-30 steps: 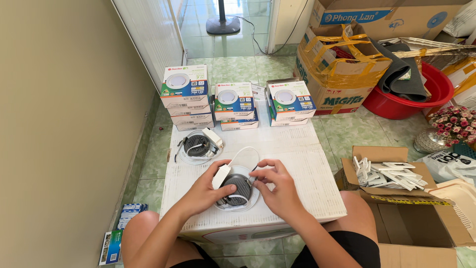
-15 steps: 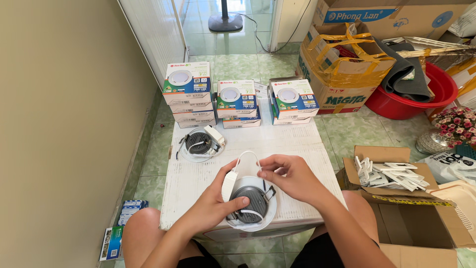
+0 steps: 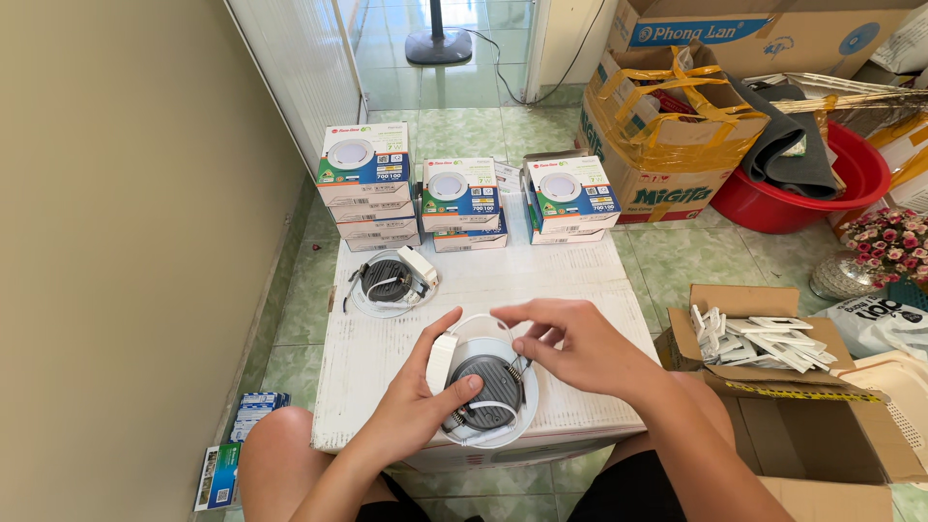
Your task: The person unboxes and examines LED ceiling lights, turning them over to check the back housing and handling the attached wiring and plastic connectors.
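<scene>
A round recessed ceiling light, white rim with a dark grey back, lies face down near the front edge of a low white table. My left hand holds it, thumb on the grey back, fingers beside its small white driver box. My right hand pinches the thin white wire at the lamp's upper right edge. A second identical lamp with its driver lies at the table's left rear.
Three stacks of lamp boxes line the table's far edge. An open cardboard box with white parts stands to the right. Behind it are a taped carton and a red basin. A wall runs along the left.
The lamp has been lowered back toward the table from a tilted, raised position. My right hand moved from the lamp's rim to the wire at its upper right.
</scene>
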